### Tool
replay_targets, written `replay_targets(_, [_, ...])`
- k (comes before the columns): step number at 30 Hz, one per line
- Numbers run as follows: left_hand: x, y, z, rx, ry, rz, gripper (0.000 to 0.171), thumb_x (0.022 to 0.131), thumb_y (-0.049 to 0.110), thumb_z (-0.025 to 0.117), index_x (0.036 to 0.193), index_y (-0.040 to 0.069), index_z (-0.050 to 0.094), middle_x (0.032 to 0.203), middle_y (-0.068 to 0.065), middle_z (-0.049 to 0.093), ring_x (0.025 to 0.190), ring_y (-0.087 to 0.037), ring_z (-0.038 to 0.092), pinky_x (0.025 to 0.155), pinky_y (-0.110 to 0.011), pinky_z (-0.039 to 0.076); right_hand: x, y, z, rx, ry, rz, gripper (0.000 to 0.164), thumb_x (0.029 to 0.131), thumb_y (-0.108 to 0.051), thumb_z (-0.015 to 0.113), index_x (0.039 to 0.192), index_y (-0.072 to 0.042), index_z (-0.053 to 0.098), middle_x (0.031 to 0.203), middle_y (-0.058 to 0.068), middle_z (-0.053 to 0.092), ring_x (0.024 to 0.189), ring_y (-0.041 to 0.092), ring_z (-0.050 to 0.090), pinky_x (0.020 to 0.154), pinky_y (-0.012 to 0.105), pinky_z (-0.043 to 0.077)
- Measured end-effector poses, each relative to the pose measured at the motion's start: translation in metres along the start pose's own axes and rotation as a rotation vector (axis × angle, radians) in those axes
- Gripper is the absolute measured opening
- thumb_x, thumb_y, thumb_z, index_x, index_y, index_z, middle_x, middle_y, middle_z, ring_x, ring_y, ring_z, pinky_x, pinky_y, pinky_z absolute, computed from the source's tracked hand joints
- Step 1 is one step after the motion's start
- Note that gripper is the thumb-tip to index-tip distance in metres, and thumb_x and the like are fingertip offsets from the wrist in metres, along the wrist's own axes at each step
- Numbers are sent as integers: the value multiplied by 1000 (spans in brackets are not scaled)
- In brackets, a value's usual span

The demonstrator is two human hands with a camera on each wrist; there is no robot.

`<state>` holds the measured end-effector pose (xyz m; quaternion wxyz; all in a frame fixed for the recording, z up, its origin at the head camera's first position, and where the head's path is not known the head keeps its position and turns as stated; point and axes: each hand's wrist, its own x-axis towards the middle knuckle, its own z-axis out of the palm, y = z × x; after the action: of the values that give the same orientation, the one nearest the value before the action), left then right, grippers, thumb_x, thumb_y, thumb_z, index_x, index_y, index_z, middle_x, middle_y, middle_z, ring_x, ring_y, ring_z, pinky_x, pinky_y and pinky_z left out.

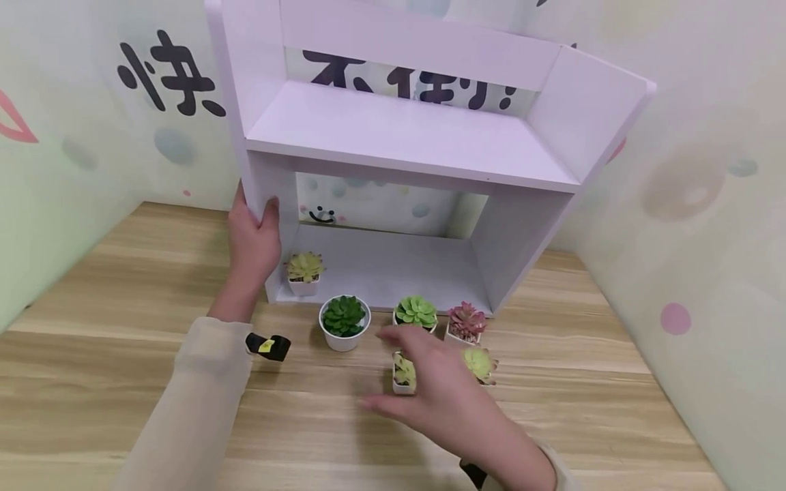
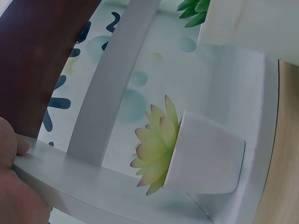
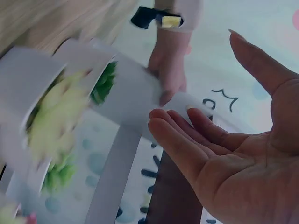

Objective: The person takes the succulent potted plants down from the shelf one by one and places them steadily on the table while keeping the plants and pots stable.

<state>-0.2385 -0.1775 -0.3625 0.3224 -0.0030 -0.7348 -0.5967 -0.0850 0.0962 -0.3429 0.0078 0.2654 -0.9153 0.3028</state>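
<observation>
My left hand (image 1: 254,239) grips the left side panel of a white two-tier desk shelf (image 1: 411,136), thumb on the inner face. Just beside that hand, on the lower board, stands a yellow-green potted succulent (image 1: 303,269), seen close up in the left wrist view. My right hand (image 1: 448,389) hovers over the wood table, fingers spread and nothing in them. Under and around it are a small yellowish succulent (image 1: 404,372), another yellow-green succulent (image 1: 480,363), a bright green succulent (image 1: 416,311) and a reddish one (image 1: 467,320), partly hidden by the hand.
A dark green succulent (image 1: 344,317) in a round white pot stands before the shelf's front edge. Behind the shelf rises a wall (image 1: 92,157) with black lettering and pastel dots; a second wall (image 1: 694,204) borders the table (image 1: 295,423) on the right.
</observation>
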Motion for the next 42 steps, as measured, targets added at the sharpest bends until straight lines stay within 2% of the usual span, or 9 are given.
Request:
replay_targets(8, [0,-1,-1,-9,8,6,47,103,11,48,147,-1,42,144,-21,55,134,-33,53,114,-53,43,22,-21,12,56,-90,-45,71,82,-36,84,142,-12,53,138,2,63,120,15,62,99,38,55])
replay_targets(12, [0,-1,-2,-9,9,7,46,102,11,48,147,-1,42,143,-21,55,134,-34,53,114,-54,43,37,-27,17,45,-110,-48,71,87,-41,79,146,-12,51,144,1,59,132,16,56,109,40,49])
replay_targets(15, [0,-2,-3,-6,12,4,46,103,11,48,147,-1,43,143,-21,55,134,-34,53,114,-54,43,51,-29,22,40,-126,-40,72,88,-41,77,148,-11,49,145,2,59,134,17,55,112,37,48])
replay_targets(18, [-1,-2,-3,-3,16,2,46,103,11,48,146,-1,43,143,-22,56,133,-35,54,114,-54,44,65,-28,26,83,-149,-25,73,88,-38,78,149,-11,47,146,4,58,131,19,58,109,34,50])
replay_targets(23, [0,-4,-2,-5,16,5,46,102,10,49,146,-1,44,142,-22,56,131,-34,55,113,-54,44,83,-26,28,111,-175,12,76,88,-37,78,151,-9,45,149,6,56,132,22,57,110,38,49])
replay_targets(32, [0,-3,-3,-22,10,7,46,102,10,48,147,-1,43,141,-22,56,129,-33,56,111,-54,46,117,-27,29,65,-230,76,80,88,-35,78,153,-6,41,153,10,52,138,25,53,113,40,47])
replay_targets(37, [0,-2,-3,-23,12,13,46,102,10,48,147,-1,43,142,-21,56,129,-34,55,111,-55,45,144,-16,40,-20,-201,92,76,89,-33,77,150,-2,44,150,13,55,134,27,56,109,38,50])
replay_targets(42, [1,-3,-1,-21,2,17,46,102,10,48,147,1,43,142,-20,56,129,-35,56,111,-56,46,162,-8,45,-95,-204,165,78,88,-34,78,149,0,44,148,15,56,133,28,56,109,38,51])
